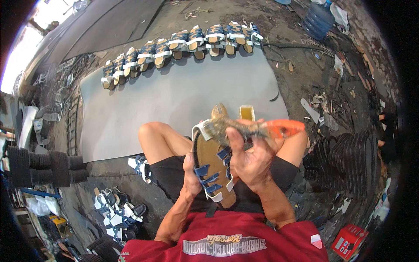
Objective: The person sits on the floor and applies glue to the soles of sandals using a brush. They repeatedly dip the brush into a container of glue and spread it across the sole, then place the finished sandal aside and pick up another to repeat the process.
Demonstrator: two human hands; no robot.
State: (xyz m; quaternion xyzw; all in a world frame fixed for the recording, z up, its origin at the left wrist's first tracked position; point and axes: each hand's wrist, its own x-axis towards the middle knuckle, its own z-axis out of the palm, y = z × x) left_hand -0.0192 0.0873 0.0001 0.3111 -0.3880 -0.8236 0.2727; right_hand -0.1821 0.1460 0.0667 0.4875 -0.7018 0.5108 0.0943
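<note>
An unfinished sandal [211, 153] is held over my lap, its tan bottom toward me. Blue strap ends and white strips fold over its edges. My left hand [190, 172] is closed around the sandal's left side. In my right hand [254, 161] is a glue-crusted brush with an orange handle [286, 129], gripped near the bristles, which lie over the sandal's far part. The right hand is close against the sandal's right edge; some of its fingers are hidden. Just beyond the brush stands a small container of yellow liquid [247, 112].
A grey sheet [174, 94] covers the floor ahead, with a row of similar sandals [176, 43] along its far edge. More sandal parts [118, 214] lie at lower left. Black soles [345, 163] are stacked at right, near a red box [350, 241]. A blue water jug [318, 19] stands far right.
</note>
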